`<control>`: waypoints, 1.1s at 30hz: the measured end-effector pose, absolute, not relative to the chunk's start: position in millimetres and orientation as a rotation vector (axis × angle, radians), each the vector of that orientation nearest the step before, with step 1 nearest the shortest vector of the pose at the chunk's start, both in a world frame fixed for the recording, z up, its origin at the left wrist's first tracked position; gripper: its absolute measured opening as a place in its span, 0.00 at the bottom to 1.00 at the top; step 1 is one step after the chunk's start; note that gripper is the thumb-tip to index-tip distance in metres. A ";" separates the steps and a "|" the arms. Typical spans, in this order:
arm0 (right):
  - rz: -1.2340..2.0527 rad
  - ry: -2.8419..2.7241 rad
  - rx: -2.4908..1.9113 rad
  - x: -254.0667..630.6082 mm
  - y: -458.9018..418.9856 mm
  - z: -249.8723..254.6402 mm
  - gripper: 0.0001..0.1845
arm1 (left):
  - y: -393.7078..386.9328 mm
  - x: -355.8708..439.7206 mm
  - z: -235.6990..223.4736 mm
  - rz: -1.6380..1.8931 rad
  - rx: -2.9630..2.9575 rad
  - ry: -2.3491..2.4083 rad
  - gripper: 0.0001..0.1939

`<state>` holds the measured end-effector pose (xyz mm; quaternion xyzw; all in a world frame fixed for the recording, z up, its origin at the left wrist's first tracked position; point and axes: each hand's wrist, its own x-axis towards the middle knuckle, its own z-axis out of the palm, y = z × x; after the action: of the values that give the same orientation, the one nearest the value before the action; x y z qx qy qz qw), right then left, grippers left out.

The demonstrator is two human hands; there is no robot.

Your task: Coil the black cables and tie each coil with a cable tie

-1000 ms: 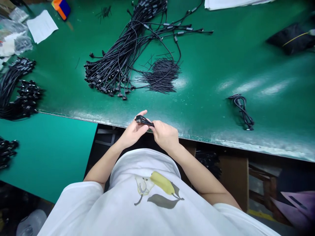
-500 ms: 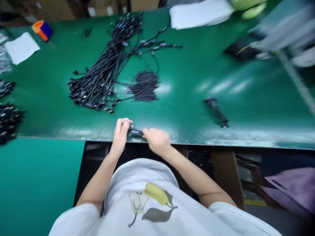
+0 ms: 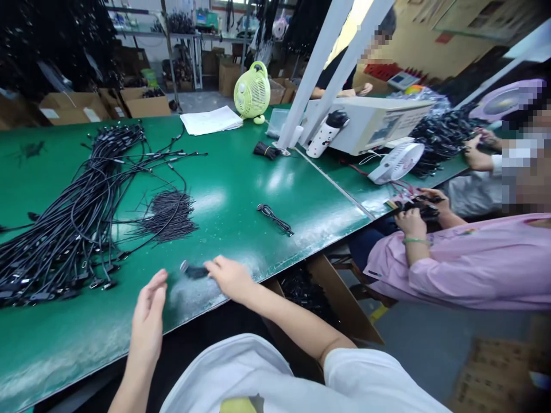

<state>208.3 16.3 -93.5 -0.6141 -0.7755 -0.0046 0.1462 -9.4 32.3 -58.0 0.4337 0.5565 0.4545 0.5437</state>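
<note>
R hand [image 3: 230, 278]: fingers clamped on one end of short dark cable bundle [image 3: 194, 271], at worktop [image 3: 224, 189] front; blur, so contact w/ surface can't be confirmed. End grip prob. leaves far end free. L hand [image 3: 148, 318]: empty, fingers extended, near bundle. Thin black strips [image 3: 170, 217] lie piled beyond both hands, presumably for easy reach. Loose cables [image 3: 77, 212] spread to L; folded cable [image 3: 275, 219] lies well apart, R side, prob. to avoid mix-up.

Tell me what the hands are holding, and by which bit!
The right hand holds a bundled black cable by one end; the blurred other end sticks out. The left hand is open, holding nothing.
</note>
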 end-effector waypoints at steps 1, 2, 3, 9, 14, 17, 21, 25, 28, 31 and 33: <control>-0.030 -2.155 -1.882 227.8 19.8 -91.9 0.14 | 34.6 -23.4 -57.7 1.069 1.154 1.412 0.24; -0.060 -2.068 -1.986 249.8 23.2 -90.0 0.14 | 37.4 -39.7 -56.3 1.060 1.277 1.522 0.26; -0.096 -1.986 -2.074 273.3 26.1 -88.0 0.15 | 40.8 -57.6 -54.4 1.039 1.411 1.655 0.26; -0.212 -1.624 -2.443 383.7 33.7 -79.7 0.16 | 70.5 -147.3 -61.0 0.671 2.053 2.095 0.32; -0.292 -1.492 -2.438 381.3 40.2 -83.7 0.21 | 72.3 -151.9 -74.8 0.425 2.082 2.102 0.26; -0.298 -1.637 -2.169 353.0 47.8 -91.3 0.21 | 74.8 -144.2 -70.4 0.568 2.054 2.128 0.23; -0.146 -1.902 -1.817 297.9 61.2 -98.0 0.19 | 94.7 -137.4 -52.2 0.756 2.108 2.217 0.23; -0.052 -2.079 -1.600 237.7 72.6 -98.6 0.17 | 145.1 -123.7 -35.4 0.725 2.140 2.195 0.23; -0.003 -2.211 -1.464 201.3 74.0 -98.5 0.16 | 193.1 -111.3 -37.2 0.603 2.041 2.264 0.28; 0.045 -2.291 -1.346 182.1 69.6 -99.4 0.17 | 229.0 -102.7 -48.5 0.584 2.088 2.145 0.26; 0.091 -2.314 -1.323 180.6 66.6 -99.9 0.18 | 243.8 -100.7 -52.8 0.812 2.061 1.978 0.26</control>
<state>180.6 66.6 -99.9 -0.4821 -0.8433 0.0331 0.2353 -100.7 243.8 -52.8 0.6914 0.6636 0.2725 0.0860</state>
